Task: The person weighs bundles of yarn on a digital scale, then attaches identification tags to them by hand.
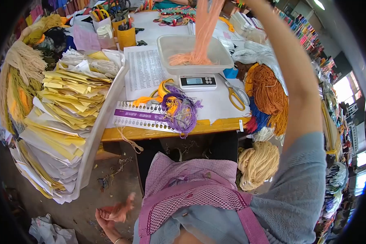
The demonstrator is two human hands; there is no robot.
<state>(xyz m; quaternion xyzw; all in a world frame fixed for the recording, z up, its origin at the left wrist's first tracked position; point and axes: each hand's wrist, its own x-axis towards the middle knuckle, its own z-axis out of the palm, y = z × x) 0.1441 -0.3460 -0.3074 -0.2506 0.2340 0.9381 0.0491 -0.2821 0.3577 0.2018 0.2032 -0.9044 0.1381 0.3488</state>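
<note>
My left hand, at the lower left beside my lap, is closed round a short bunch of peach thread. My right forearm reaches up past the top edge, and the hand itself is out of frame. A long skein of peach yarn hangs from the top edge into a clear plastic tub. What holds its upper end is hidden. Under the tub is a white digital scale with a lit display. Purple and grey yarn lies tangled in front of it, with yellow-orange thread.
Orange-handled scissors lie right of the scale, beside heaped rust-brown yarn. A tall stack of yellow and white papers stands left. Behind are a printed sheet and a yellow tool cup. Cream yarn hangs below the table edge.
</note>
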